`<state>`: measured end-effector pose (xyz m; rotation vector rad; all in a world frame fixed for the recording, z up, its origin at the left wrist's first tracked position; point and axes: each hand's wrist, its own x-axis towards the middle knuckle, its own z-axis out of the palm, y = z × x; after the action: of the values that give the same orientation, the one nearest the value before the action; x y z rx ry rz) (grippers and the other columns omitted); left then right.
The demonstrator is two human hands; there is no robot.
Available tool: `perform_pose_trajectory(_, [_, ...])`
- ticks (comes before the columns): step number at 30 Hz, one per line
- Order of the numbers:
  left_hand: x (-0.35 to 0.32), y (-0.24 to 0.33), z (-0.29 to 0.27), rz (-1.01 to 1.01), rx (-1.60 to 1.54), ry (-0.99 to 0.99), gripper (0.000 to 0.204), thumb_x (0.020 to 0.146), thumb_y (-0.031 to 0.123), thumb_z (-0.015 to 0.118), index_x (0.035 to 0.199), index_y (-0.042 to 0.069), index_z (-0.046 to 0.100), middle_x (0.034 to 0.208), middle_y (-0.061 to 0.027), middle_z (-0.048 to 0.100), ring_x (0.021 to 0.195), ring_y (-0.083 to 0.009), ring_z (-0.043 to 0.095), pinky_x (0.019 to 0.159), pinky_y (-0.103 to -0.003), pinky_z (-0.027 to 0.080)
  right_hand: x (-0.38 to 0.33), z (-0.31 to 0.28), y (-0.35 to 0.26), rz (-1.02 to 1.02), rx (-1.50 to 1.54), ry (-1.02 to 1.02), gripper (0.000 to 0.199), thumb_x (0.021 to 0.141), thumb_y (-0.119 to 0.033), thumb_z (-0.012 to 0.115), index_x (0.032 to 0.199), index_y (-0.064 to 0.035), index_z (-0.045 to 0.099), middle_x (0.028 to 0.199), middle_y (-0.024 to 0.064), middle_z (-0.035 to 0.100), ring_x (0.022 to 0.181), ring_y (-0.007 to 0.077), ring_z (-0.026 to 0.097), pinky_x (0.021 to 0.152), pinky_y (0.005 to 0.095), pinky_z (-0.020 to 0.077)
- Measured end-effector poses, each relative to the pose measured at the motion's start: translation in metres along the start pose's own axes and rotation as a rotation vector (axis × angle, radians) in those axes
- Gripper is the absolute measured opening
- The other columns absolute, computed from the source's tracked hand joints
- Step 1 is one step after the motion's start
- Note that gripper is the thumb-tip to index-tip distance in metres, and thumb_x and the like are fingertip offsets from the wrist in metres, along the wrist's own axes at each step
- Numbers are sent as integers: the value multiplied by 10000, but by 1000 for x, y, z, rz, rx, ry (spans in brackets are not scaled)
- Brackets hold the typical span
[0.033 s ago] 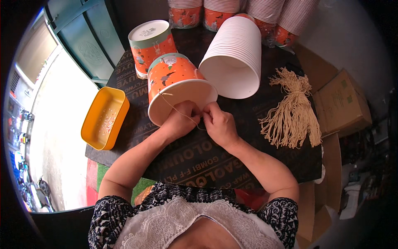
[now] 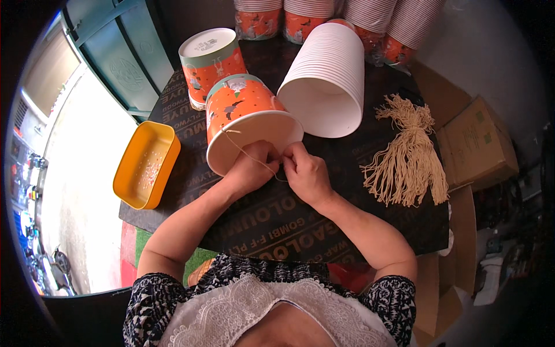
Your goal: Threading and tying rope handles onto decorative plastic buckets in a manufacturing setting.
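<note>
An orange paper bucket with a green band and printed figures lies tipped on the table, its white mouth facing me. A thin beige cord is knotted at the left of its rim and loops down across my left hand toward my right fingers. My left hand reaches into the mouth with curled fingers, fingertips hidden at the rim's right side. Just outside that same spot, my right hand is closed in a pinch by the rim, at the cord's end. Its fingertips meet the left hand's; what lies between them is mostly hidden.
A stack of white-rimmed buckets lies to the right, and an upside-down orange bucket stands behind. Left is a yellow tub with small bits inside. A bundle of beige cords and a cardboard box are right; wrapped stacks stand behind.
</note>
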<state>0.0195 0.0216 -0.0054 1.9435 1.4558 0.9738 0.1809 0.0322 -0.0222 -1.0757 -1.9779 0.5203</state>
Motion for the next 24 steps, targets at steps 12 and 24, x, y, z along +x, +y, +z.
perform_pose_trajectory(12, [1, -3, 1, 8, -28, -16, 73, 731, 27, 610, 725, -38, 643, 646, -184, 620, 586, -240, 590, 573, -370, 467, 1, -1, -2, -82, -62, 6, 69, 828, -28, 625, 869, -39, 571, 732, 182, 634, 696, 378, 640, 560, 439, 498])
perform_pose_trajectory(24, [1, -7, 0, -110, -86, -51, 103, 767, 64, 645, 799, -33, 660, 720, -162, 658, 672, -237, 637, 623, -354, 495, -1, -1, 0, -52, 14, -6, 75, 823, -51, 624, 888, -16, 607, 760, 191, 645, 708, 372, 650, 586, 433, 509])
